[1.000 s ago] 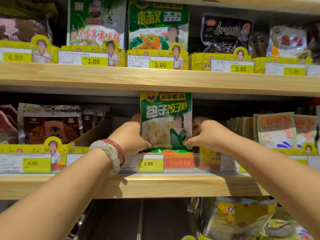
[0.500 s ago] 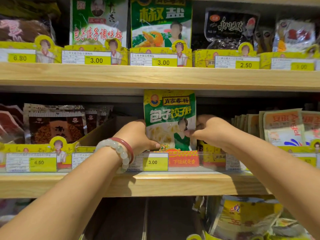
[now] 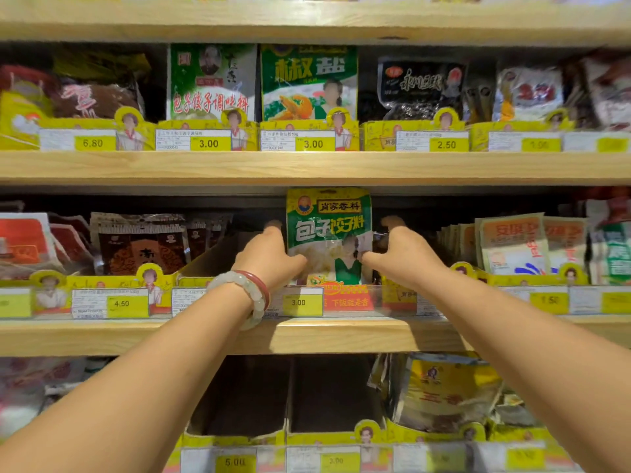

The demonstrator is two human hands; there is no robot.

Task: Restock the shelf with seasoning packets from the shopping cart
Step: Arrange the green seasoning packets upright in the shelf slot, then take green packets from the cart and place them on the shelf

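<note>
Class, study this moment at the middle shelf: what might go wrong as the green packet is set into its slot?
1. The green packet stands upright, pinched at its edges by the left hand and the right hand; released, it may tip over.
2. Its top sits close under the upper shelf board and may snag there.

Green/white pkt (image 3: 328,233), yellow tags (image 3: 302,302)

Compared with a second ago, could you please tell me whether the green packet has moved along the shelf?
No, not noticeably: the green packet still stands with its left edge above the 3.00 price tag.
</note>
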